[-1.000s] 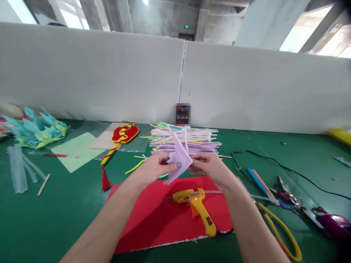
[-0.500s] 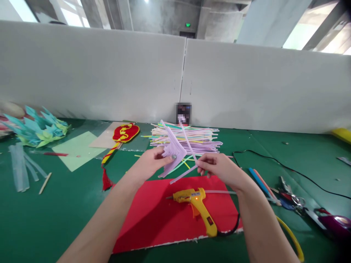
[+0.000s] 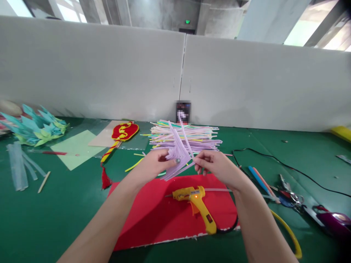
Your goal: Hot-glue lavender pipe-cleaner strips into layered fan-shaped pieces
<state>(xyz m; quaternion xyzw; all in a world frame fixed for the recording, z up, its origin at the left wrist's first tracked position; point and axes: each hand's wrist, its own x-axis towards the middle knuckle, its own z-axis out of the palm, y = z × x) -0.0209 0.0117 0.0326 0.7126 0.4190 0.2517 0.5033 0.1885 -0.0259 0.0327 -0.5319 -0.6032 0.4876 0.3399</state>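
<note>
1. Left hand [image 3: 156, 164] pinches folded purple piece [image 3: 179, 155], at 11 o'clock from glue gun [image 3: 204, 210]; a slack pinch could let its layers fan apart.
2. Right hand [image 3: 211, 162] holds bent purple strip [image 3: 187, 140] in narrowed fingertips, at piece's 3 o'clock; uneven pressure could skew its corner. Strip-to-piece contact hard to tell.
3. Glue gun on red board [image 3: 153, 223], lamp lit, nozzle toward 9 o'clock: probably hot; a lowered left wrist could brush it.

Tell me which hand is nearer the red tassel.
Left. The left hand is right of the red tassel; the right hand is farther right, beyond the folded purple strips.
</note>
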